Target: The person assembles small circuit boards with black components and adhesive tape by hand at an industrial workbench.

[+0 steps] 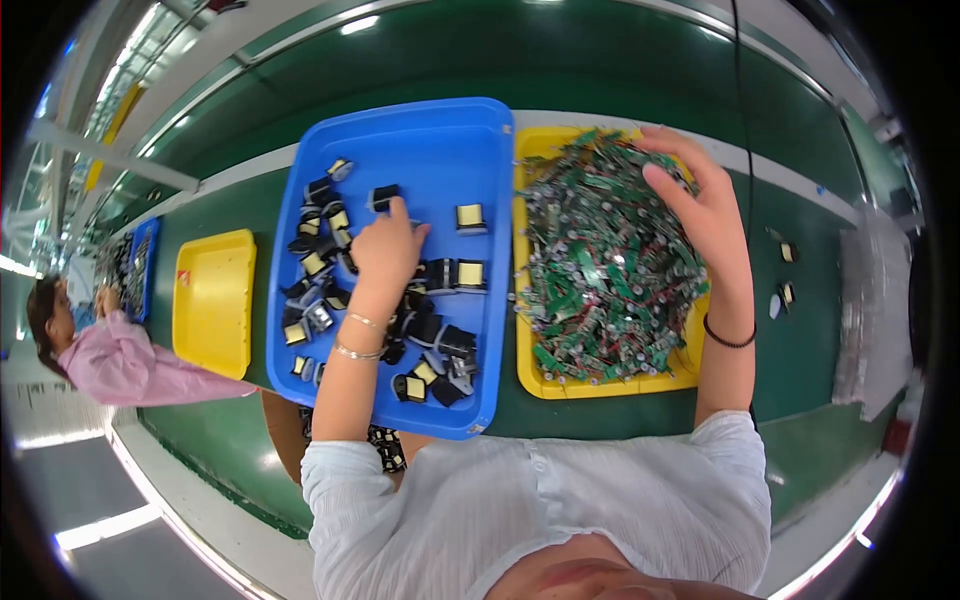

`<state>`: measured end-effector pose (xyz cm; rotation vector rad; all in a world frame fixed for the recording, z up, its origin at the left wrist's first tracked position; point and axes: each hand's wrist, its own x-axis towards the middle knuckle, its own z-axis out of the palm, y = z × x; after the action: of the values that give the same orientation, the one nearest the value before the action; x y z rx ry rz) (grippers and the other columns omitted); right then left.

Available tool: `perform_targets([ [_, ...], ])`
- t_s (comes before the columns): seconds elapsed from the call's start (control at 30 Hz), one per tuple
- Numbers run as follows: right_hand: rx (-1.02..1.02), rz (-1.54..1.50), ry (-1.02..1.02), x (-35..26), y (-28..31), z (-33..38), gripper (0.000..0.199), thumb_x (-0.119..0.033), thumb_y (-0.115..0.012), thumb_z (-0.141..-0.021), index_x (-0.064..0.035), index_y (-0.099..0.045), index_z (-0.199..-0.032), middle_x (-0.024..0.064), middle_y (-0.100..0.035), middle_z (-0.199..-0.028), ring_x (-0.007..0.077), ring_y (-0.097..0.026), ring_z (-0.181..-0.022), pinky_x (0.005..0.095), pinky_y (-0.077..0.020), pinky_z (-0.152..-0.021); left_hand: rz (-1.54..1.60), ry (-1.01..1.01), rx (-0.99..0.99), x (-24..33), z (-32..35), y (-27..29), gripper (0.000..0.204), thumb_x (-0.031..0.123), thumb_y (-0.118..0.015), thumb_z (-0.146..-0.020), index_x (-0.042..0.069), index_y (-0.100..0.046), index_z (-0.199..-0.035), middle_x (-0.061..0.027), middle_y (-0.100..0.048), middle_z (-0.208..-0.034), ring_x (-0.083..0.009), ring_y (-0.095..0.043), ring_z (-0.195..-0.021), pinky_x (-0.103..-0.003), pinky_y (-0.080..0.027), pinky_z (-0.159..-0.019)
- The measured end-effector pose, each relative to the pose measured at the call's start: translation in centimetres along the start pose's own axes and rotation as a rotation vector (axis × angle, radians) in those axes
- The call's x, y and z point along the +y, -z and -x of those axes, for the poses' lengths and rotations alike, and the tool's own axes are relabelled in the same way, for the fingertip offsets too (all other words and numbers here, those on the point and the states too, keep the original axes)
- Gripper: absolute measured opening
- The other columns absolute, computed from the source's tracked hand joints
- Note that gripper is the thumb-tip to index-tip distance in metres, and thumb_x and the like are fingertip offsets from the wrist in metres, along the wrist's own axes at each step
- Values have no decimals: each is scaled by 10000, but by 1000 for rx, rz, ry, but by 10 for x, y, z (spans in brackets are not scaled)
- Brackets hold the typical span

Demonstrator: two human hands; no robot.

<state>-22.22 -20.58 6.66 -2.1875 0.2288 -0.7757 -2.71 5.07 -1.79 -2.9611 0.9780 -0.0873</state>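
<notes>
- Left hand: index finger reached out onto or just beside a small black block-shaped component with a grey edge; thumb stood apart, other fingers curled under. Couldn't tell if they pinched anything.
- That component lay in the upper middle of the deep blue rectangular plastic tray, well apart from the walls.
- Judgement on handling: light to moderate for its size, stiff body, hard faces, maybe a bit slick. Best hold looked like thumb and index across two opposite black sides, off the grey edge.
- Neighbouring black components with pale yellow faces looked alike; same hold should have suited them.
- Right hand: thumb and fingers spread, over the upper right of a tangled heap of narrow green circuit boards in a yellow plastic tray. Contact unclear.
- Boards seemed light, stiff, fragile at leads and soldered parts; reddish wires among them could have snagged. Long bare edges seemed the safest hold.
- Both trays sat on the green desk.
</notes>
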Motion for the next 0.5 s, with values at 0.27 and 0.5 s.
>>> perform_targets([
  [0.27,-117,270,-100,6,0,5,180,-166,-623,-719,-48,-606,-854,72,-613,-769,239,-548,-787,327,-424,-683,1454,-28,-150,66,23,55,220,233,-376,-877,56,-493,-936,-42,-546,-717,-99,-462,-558,-224,-362,-476],
  [0.5,-258,696,-46,2,-30,3,104,-94,-678,-599,-63,-589,-644,63,-536,-700,243,-513,-780,347,-438,-679,1768,40,-47,88,49,55,347,350,-335,-912,41,-410,-1049,-61,-552,-848,-61,-440,-609,-182,-357,-486],
])
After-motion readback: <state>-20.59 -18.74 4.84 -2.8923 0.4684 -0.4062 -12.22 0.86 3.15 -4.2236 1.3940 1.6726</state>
